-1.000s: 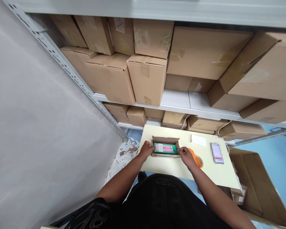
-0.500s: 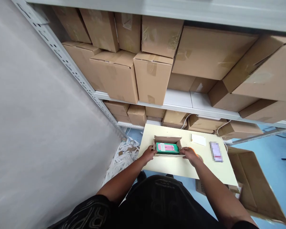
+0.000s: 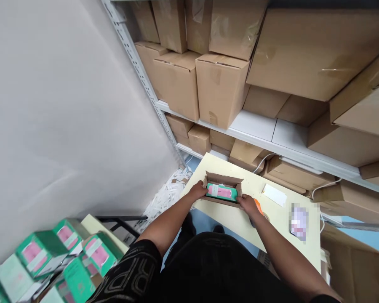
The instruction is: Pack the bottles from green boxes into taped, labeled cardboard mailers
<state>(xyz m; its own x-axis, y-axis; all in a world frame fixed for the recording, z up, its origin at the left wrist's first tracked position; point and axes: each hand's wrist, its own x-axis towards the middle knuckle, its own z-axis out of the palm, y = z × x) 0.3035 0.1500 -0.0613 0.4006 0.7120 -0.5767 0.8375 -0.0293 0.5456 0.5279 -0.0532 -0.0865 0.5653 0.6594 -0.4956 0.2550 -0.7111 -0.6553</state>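
On the cream table [image 3: 271,229] sits a small open cardboard box [image 3: 222,178], with a green package [image 3: 234,194] bearing a pink picture and a white label lying inside it. My left hand [image 3: 199,190] is closed on the left end of the cardboard box, and my right hand [image 3: 246,203] grips its right end. The fingers of both hands reach over the box's rim close to the package. An orange tape dispenser [image 3: 258,206] is beside my right wrist, partly covered by it.
A white card or flat box [image 3: 274,195] and a blurred-out phone-like item [image 3: 299,221] lie on the table's right side. Several green packages [image 3: 78,280] are piled at lower left. Shelves with cardboard boxes [image 3: 221,88] stand behind. White paper scraps [image 3: 167,193] cover the floor by the wall.
The view has swung left and downward, bringing the pile of green packages into sight. Both hands still hold the ends of the cardboard box, and the green package looks slightly tilted in it.
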